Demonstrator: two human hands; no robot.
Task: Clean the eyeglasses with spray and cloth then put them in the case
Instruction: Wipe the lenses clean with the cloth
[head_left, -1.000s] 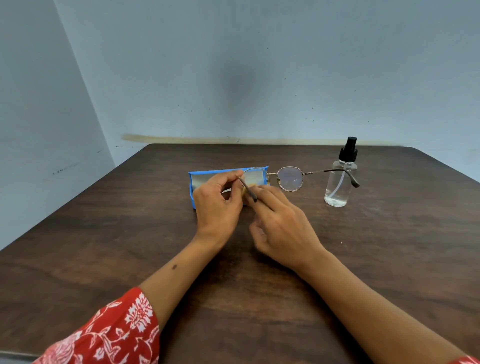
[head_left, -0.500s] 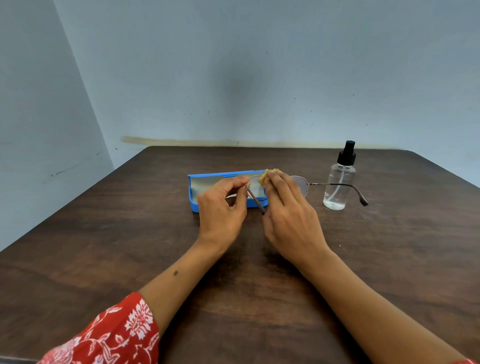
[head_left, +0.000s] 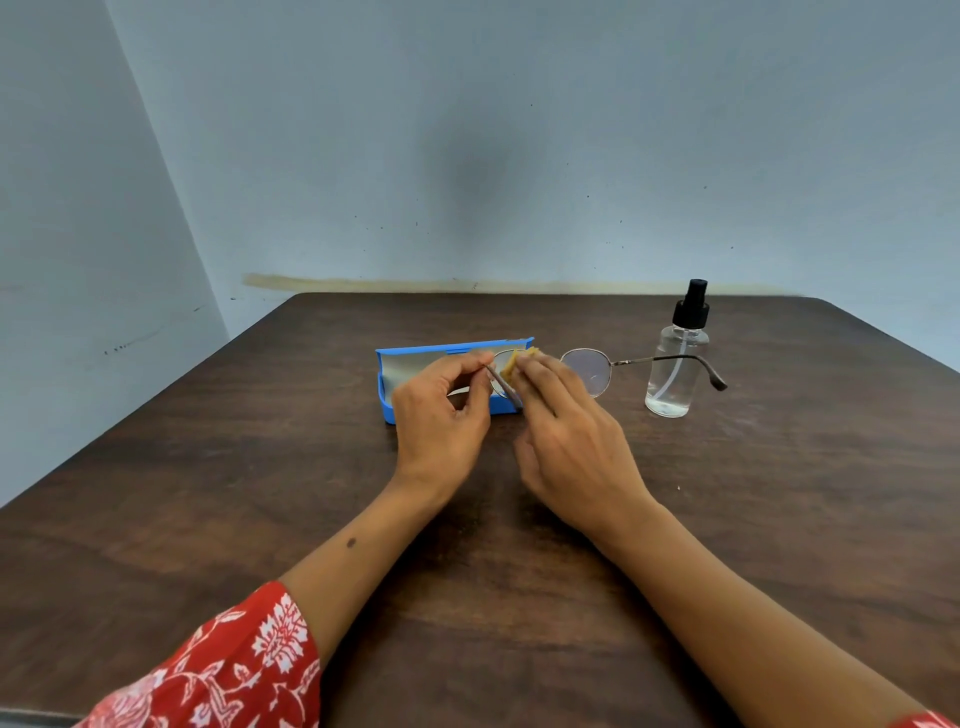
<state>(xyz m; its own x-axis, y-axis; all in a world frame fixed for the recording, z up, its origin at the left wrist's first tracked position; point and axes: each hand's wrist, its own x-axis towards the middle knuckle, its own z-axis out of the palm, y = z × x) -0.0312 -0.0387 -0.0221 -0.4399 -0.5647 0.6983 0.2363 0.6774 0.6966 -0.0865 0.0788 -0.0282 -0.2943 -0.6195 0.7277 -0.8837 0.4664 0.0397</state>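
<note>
I see both hands raised over the middle of the dark wooden desk (head_left: 519, 597). My left hand (head_left: 441, 410) has its fingers curled, thumb and forefinger pinching the glasses (head_left: 584, 370) at the left lens rim, near the folded temple arm. My right hand (head_left: 566, 431) pinches a small yellow cloth (head_left: 511, 364) against that left lens, fingertips bent around it. The right lens is uncovered and faces me; its temple arm stretches out toward 3 o'clock, crossing in front of the spray bottle (head_left: 675, 364).

The glasses are held above the desk, in front of the blue case (head_left: 415, 364), which lies open just behind my left hand at about 11 o'clock from it, its pale lining showing. The clear bottle with a black pump top stands upright at 2 o'clock from my right hand, well apart from the case. A red flowered sleeve (head_left: 223, 670) shows at 7 o'clock in the view. Pale blue walls (head_left: 519, 156) rise behind the desk.
</note>
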